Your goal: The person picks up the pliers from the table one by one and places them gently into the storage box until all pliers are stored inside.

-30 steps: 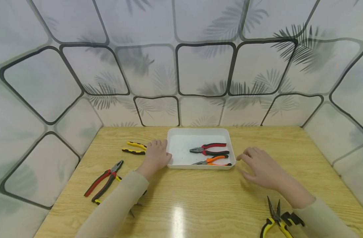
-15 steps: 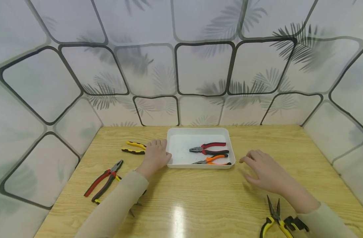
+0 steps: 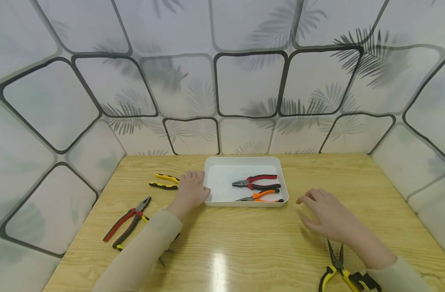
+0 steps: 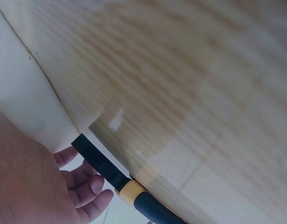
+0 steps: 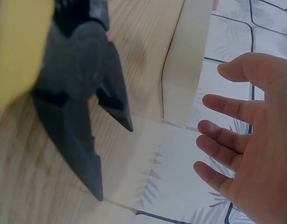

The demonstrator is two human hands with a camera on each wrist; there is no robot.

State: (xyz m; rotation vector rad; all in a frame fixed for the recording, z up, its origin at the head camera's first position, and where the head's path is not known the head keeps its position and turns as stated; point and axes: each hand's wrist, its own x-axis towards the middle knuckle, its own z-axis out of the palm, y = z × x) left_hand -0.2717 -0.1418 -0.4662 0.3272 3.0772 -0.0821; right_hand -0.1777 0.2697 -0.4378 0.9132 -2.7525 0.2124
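Observation:
My left hand (image 3: 191, 189) rests against the left side of a white tray (image 3: 244, 205), fingers relaxed. Just beyond it lie yellow-and-black pliers (image 3: 167, 177), their head hidden by the hand; a black-and-yellow handle (image 4: 99, 158) shows beside the fingers in the left wrist view. Inside the tray are red-and-black combination pliers (image 3: 257, 183) and orange-and-black pliers (image 3: 263, 196). To the right of the tray hovers my right hand (image 3: 328, 215), holding nothing, its fingers spread in the right wrist view.
Red-and-black pliers (image 3: 131, 221) lie at left over another yellow-and-black tool, partly under the left sleeve. Yellow-and-black long-nose pliers (image 3: 337, 267) are at front right. Dark-jawed cutters (image 5: 83, 88) appear large in the right wrist view. Patterned walls (image 3: 251, 85) enclose the wooden table (image 3: 259, 243).
My right hand has drifted slightly right and toward me, away from the tray. The left hand, the tray and the pliers in it stay in place.

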